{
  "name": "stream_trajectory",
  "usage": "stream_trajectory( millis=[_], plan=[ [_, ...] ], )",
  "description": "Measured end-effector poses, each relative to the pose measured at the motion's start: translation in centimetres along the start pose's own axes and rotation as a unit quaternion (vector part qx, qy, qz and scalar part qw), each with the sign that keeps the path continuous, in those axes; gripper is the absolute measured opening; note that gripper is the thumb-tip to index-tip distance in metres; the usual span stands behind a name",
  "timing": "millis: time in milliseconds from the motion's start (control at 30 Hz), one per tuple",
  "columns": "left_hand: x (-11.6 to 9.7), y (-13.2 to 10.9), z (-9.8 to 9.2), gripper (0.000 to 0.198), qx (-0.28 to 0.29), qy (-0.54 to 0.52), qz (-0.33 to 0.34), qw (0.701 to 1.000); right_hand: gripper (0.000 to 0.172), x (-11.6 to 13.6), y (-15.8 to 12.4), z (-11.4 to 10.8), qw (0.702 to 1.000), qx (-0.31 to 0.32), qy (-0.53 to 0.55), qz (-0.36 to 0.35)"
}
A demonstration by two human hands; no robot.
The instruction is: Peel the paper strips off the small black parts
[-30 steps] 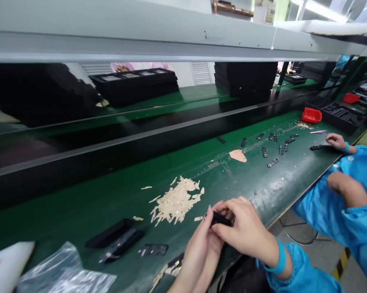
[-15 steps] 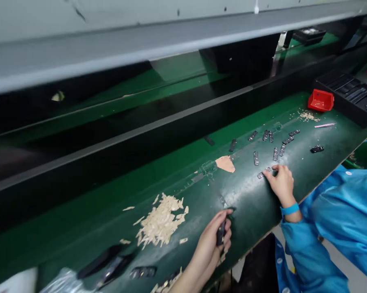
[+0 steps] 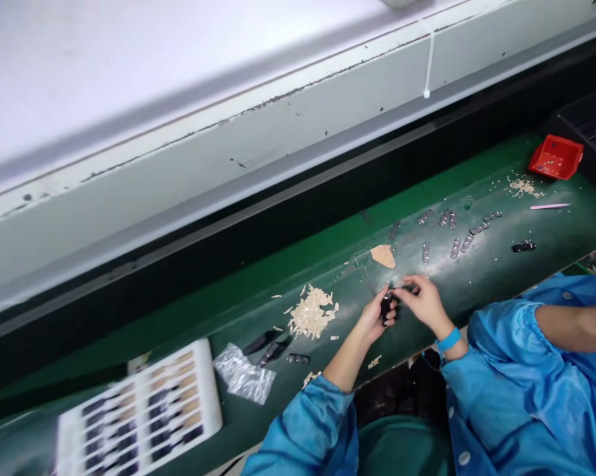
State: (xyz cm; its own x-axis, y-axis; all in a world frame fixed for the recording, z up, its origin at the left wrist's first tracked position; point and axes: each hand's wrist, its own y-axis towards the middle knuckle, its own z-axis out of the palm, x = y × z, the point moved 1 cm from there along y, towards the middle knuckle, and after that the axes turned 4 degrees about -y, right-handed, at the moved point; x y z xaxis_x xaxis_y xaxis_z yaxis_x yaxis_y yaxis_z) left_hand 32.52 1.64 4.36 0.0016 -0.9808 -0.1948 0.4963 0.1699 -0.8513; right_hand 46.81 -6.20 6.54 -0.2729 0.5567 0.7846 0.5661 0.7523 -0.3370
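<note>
My left hand (image 3: 376, 313) is closed round a small black elongated casing (image 3: 387, 307), which stands upright in the fingers. Right beside it, my right hand (image 3: 421, 301) has its thumb and forefinger at the casing's upper end. A small dark strip (image 3: 413, 289) shows partly among the right fingers; the rest of it is hidden. Just beyond the hands lies a tan scrap (image 3: 383, 256). Several dark strips with clear windows (image 3: 455, 248) are spread over the green mat to the right. Left of the hands is a heap of cream-coloured flat pieces (image 3: 311, 314).
A red bin (image 3: 555, 157), small pale bits (image 3: 524, 186) and pink tweezers (image 3: 550, 206) are at the far right. A white slotted tray (image 3: 213, 403) and a clear plastic bag (image 3: 245, 375) lie at left. Another person's bare forearm (image 3: 575, 327) is at right. A grey beam (image 3: 278, 132) crosses above.
My right hand has moved left from the dark strip on the mat to the casing in my left hand; that strip has left its spot. The view has shifted, bringing the white tray in.
</note>
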Motion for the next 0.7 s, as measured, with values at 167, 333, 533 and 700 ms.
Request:
stream_trajectory(
  millis=[167,333,533,700],
  plan=[
    [-1.7,0.0,0.1,0.037,0.004,-0.025,-0.014,1.0,0.044,-1.1,6.3,-1.7,0.976,-0.119,-0.085,0.159],
    [-3.2,2.1,1.5,0.037,-0.012,-0.038,-0.023,0.999,0.02,-1.7,8.1,-2.1,0.967,-0.097,-0.098,0.214],
    [-4.6,5.8,4.4,0.036,-0.02,-0.05,0.018,0.998,0.032,0.4,5.7,-0.7,0.98,-0.047,-0.031,0.189],
    [-5.7,7.3,5.8,0.043,0.024,-0.055,0.041,0.997,0.041,0.7,5.9,-2.2,0.979,-0.082,-0.031,0.182]
  ],
)
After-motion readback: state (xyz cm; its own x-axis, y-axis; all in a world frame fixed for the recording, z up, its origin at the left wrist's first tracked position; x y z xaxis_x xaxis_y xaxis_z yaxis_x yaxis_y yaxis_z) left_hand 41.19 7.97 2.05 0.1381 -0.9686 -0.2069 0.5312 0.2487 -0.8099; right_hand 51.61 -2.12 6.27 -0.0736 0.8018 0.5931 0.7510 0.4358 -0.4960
